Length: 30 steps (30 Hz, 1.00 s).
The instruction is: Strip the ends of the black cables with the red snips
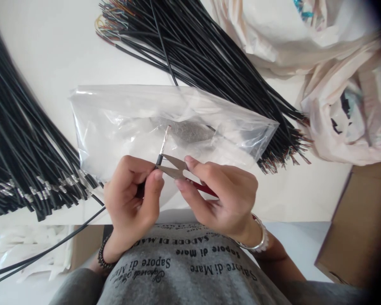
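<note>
Pinched in my left hand [135,192] is a black cable [159,160], its end pointing up and away from me. Past the black jacket, a silvery section [164,142] of the cable is bare. My right hand [220,192] is closed on small snips [174,166] with a red handle. Their two blades are spread, with the tips at the edge of the cable's black jacket, just above my left fingertips. Beneath the cable end lies a clear plastic bag [114,110] with a grey, hair-like clump [190,130] in it.
Black cable bundles lie at the left [28,127] and at the back [209,55] of the white table [51,42]. Pale bags [324,140] with scraps stand at the right. Below the table edge are a cardboard box [362,220] and white pieces [31,250].
</note>
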Tool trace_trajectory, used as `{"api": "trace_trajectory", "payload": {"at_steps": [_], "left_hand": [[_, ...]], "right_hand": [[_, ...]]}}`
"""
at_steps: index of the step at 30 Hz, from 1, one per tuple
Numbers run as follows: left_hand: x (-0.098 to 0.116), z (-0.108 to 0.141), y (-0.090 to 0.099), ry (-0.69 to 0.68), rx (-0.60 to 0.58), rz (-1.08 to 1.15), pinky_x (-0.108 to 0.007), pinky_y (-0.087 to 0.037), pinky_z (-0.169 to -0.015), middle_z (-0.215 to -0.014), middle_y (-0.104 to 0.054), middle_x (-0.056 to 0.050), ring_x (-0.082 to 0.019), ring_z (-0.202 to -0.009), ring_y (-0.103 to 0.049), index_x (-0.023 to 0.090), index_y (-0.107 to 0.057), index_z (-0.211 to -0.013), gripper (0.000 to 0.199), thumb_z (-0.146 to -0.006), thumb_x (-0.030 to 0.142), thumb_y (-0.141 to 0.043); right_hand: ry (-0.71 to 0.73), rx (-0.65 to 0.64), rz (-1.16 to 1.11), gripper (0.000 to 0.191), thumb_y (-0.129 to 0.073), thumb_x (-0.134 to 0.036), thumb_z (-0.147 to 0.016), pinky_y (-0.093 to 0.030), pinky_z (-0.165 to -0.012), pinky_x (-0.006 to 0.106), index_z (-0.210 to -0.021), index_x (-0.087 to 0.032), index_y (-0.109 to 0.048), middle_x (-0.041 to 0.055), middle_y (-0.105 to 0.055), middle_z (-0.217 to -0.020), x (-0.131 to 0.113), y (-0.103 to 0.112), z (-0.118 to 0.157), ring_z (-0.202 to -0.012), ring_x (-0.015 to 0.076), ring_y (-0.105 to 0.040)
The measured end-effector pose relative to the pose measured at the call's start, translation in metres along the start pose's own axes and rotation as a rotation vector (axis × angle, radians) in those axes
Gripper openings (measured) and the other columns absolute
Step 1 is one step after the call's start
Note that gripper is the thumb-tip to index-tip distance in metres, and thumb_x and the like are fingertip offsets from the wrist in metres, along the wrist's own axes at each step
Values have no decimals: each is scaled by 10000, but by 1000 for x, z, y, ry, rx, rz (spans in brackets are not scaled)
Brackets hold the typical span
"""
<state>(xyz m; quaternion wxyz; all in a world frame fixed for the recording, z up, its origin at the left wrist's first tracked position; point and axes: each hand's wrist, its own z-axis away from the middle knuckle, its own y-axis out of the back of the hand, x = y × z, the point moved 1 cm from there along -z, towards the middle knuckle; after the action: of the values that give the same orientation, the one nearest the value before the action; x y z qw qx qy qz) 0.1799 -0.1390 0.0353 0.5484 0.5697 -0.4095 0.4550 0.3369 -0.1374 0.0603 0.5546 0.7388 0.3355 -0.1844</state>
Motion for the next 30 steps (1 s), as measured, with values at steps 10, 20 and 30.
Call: {"api": "trace_trajectory", "payload": {"at_steps": [10,20,30], "left_hand": [[6,-4,-4,-51,-32,15,-271,-316,-388,-547,-494,40,-92,-436,-432,231,-538,-801,131,-927,220,-572],[4,-2,-8,-21,-37,121,-265,-304,-412,-516,-479,55,-73,-427,-417,205,-527,-801,146,-939,231,-568],[0,-2,-6,-85,-80,123,-273,-355,-449,-573,-519,41,-75,-473,-457,198,-523,-826,125,-944,163,-545]], "right_hand": [[-79,76,-169,114,-668,-280,-871,-481,-436,228,-907,-173,-657,-21,-698,-675,-2,2,2,-428,77,-520],[-36,51,-99,85,-683,-233,-868,-439,-452,203,-833,-173,-633,-54,-598,-561,3,-4,1,-427,69,-490],[-26,34,-98,79,-656,-230,-891,-406,-445,200,-845,-169,-633,-64,-561,-558,4,-3,-1,-430,57,-426]]}}
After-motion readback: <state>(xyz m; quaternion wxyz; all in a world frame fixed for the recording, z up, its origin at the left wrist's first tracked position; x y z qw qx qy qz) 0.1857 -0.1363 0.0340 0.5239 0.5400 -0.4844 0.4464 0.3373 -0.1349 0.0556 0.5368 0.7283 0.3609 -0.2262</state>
